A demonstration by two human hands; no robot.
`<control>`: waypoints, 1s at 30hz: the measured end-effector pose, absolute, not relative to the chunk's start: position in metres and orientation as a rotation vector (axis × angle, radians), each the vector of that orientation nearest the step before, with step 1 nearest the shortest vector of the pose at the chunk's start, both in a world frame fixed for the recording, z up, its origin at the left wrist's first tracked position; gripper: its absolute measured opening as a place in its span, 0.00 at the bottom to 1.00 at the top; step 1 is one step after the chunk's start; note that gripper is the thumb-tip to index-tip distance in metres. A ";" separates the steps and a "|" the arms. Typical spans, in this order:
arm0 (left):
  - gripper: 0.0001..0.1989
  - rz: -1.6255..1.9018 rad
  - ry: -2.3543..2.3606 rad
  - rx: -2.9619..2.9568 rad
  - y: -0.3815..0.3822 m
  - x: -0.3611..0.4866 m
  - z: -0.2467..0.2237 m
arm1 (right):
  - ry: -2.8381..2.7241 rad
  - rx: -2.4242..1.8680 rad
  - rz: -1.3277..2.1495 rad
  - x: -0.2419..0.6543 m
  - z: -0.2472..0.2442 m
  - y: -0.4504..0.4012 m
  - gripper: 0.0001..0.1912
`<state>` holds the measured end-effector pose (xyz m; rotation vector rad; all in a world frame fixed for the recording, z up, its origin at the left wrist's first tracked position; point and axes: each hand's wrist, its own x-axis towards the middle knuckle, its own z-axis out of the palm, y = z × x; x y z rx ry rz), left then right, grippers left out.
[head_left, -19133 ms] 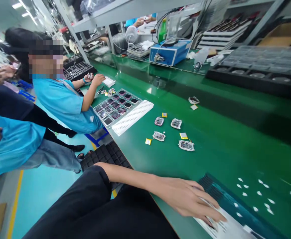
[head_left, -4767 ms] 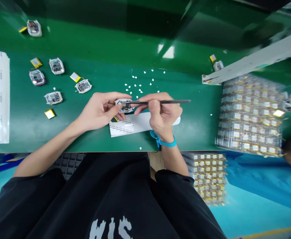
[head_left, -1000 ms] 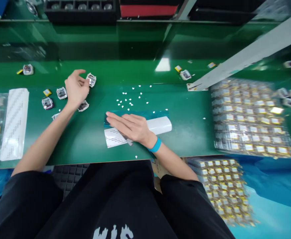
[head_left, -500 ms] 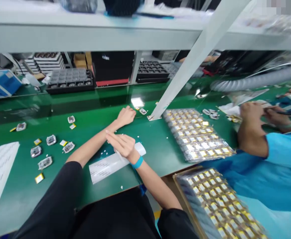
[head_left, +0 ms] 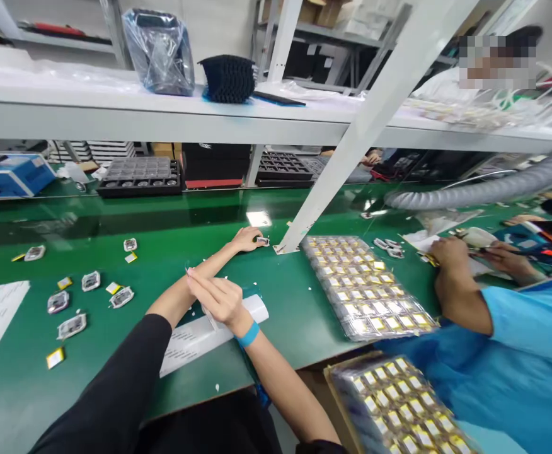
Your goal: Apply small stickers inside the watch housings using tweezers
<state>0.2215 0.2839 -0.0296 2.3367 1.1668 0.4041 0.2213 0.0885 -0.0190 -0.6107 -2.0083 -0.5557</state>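
My left hand (head_left: 246, 239) stretches forward across the green table. Its fingers close on a small white-rimmed electronic module (head_left: 263, 241) near the foot of the slanted post. Nearer to me, above my left forearm, my right hand (head_left: 219, 299) has thumb and fingertips pinched together. Anything in that pinch is too small to make out. Beneath the right hand lies a white printed sheet (head_left: 186, 349) with one end curled. Further modules (head_left: 121, 296) and flat yellow-edged cells (head_left: 55, 358) are scattered at left.
The white slanted post (head_left: 330, 183) meets the table ahead. To its right lies a clear tray of cells (head_left: 351, 309); another tray (head_left: 399, 403) sits lower, by a co-worker in blue (head_left: 531, 353). A grey hose (head_left: 469, 195) and a shelf edge (head_left: 162, 123) cross beyond.
My left hand has moved slightly forward and right, from beside the module onto it. The right hand stays pinched above my left forearm. The camera view has tilted up.
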 end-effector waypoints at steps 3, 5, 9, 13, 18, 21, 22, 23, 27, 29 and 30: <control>0.20 0.513 1.157 2.140 0.274 0.227 -0.031 | -1.856 -0.562 -0.470 0.224 -0.012 0.094 0.16; 0.20 0.599 1.121 1.995 0.264 0.226 -0.026 | -1.712 -0.598 -0.337 0.229 -0.007 0.098 0.15; 0.18 0.813 1.060 1.705 0.243 0.194 -0.003 | -1.464 -0.751 -0.189 0.239 0.002 0.103 0.15; 0.12 0.978 0.990 1.517 0.200 0.122 0.021 | -1.326 -0.883 -0.044 0.240 0.004 0.103 0.19; 0.15 0.950 0.998 1.416 0.103 0.040 0.029 | -1.613 -0.917 0.229 0.225 -0.001 0.095 0.13; 0.17 0.945 1.074 1.401 0.053 0.016 0.023 | -1.887 -0.747 0.271 0.211 -0.009 0.082 0.10; 0.17 0.956 1.104 1.394 0.041 0.012 0.021 | -1.955 -0.690 0.266 0.206 -0.013 0.078 0.10; 0.17 0.972 1.133 1.382 0.032 0.008 0.018 | -2.007 -0.645 0.255 0.202 -0.016 0.073 0.09; 0.17 1.025 1.173 1.342 0.016 0.000 0.009 | -2.082 -0.585 0.243 0.191 -0.023 0.056 0.08; 0.17 1.040 1.157 1.369 0.014 -0.002 0.008 | -2.050 -0.601 0.269 0.188 -0.023 0.052 0.07; 0.16 1.048 1.155 1.392 0.013 -0.002 0.007 | -2.028 -0.616 0.285 0.187 -0.023 0.050 0.07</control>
